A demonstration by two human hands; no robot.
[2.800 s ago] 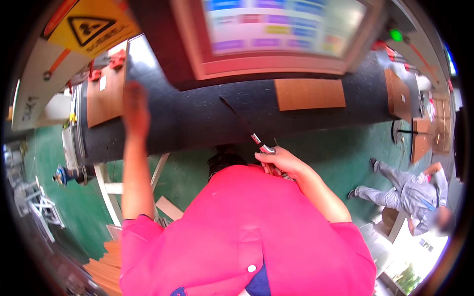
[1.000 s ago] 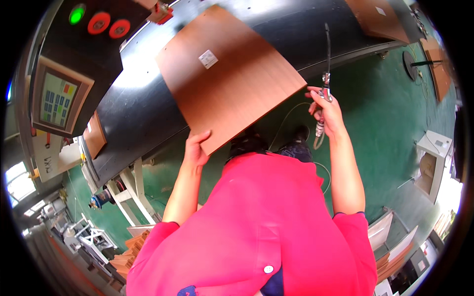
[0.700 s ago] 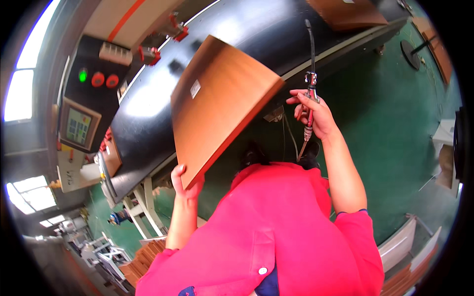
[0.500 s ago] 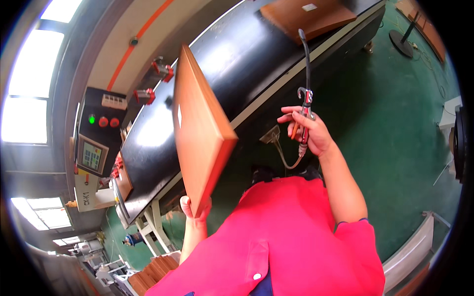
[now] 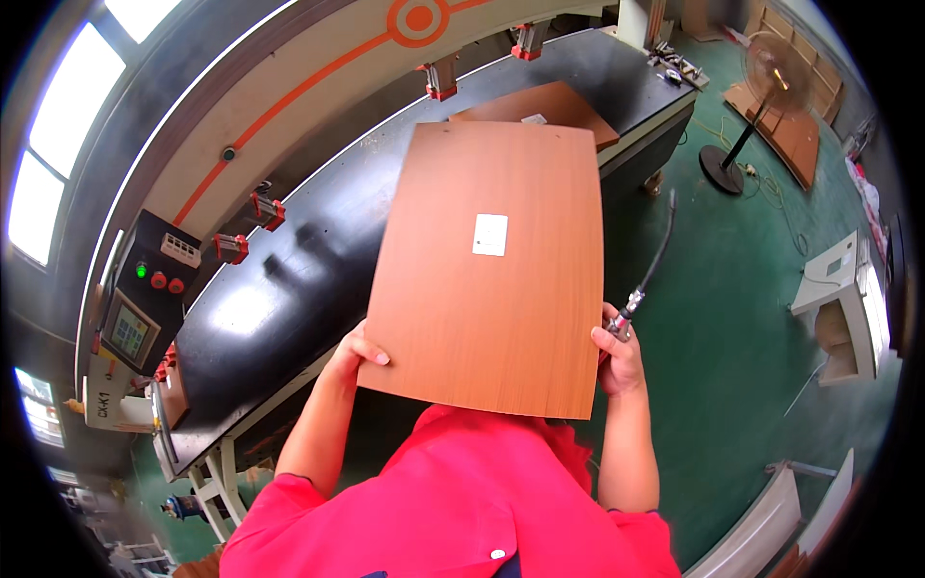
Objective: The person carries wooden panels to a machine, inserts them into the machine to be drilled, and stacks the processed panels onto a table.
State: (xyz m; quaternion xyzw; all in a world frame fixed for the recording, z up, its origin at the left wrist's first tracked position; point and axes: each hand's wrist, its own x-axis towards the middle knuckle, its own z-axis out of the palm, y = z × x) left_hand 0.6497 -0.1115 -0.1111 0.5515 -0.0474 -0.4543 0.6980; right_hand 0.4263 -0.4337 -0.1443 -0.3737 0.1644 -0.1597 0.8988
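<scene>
A flat reddish-brown wood panel [image 5: 491,279] with a small white label is held up in front of me, its face toward the camera. My left hand [image 5: 355,354] grips the panel's lower left edge. My right hand [image 5: 619,354] is at the panel's right edge and is closed on an air blow gun [image 5: 644,284] with a black hose pointing upward. Behind the panel runs a long black conveyor belt [image 5: 289,279].
A second wood panel [image 5: 554,101] lies farther along the belt. A control box with a screen and buttons [image 5: 145,299] stands at the belt's left end. A pedestal fan [image 5: 761,96], stacked panels [image 5: 790,135] and a small white table [image 5: 843,289] stand on the green floor at right.
I lifted the panel off the belt, stood it on edge, then turned it flat toward me. The camera swung left along the machine. My right hand kept the blow gun and moved to the panel's edge.
</scene>
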